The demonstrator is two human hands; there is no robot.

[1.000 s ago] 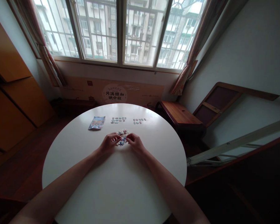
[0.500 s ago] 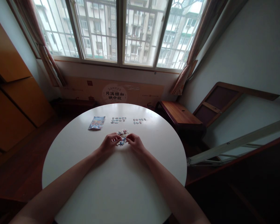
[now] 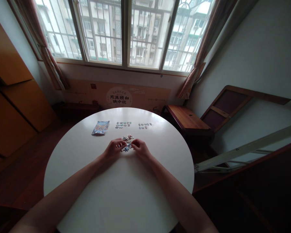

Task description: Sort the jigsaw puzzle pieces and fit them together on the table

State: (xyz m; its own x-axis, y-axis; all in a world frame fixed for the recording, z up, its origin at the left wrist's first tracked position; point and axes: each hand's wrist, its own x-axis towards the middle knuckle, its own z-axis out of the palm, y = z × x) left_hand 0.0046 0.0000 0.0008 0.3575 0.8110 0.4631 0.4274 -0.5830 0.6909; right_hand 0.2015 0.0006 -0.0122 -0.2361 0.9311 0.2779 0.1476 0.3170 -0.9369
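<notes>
A loose pile of jigsaw puzzle pieces (image 3: 127, 138) lies on the white round table (image 3: 126, 194), with blue ones on its near side. My left hand (image 3: 115, 146) is at the pile's left edge, thumb and fingertips pinched together at a jigsaw puzzle piece. From the right, my right hand (image 3: 140, 147) pinches at a jigsaw puzzle piece too, its fingertips close to the left ones. The pieces are tiny and partly hidden by the fingers. Beyond the pile, puzzle pieces stand sorted in a left group (image 3: 123, 124) and a smaller right group (image 3: 145, 125).
A colourful printed packet (image 3: 100, 128) lies left of the sorted pieces. Behind the table's right side stands a low wooden table (image 3: 188, 117). A barred window (image 3: 123, 32) fills the far wall, and an orange cabinet (image 3: 19, 106) stands at the left.
Both hands keep their place over the pile, with only very slight finger movement. The sorted groups and the packet have not moved.
</notes>
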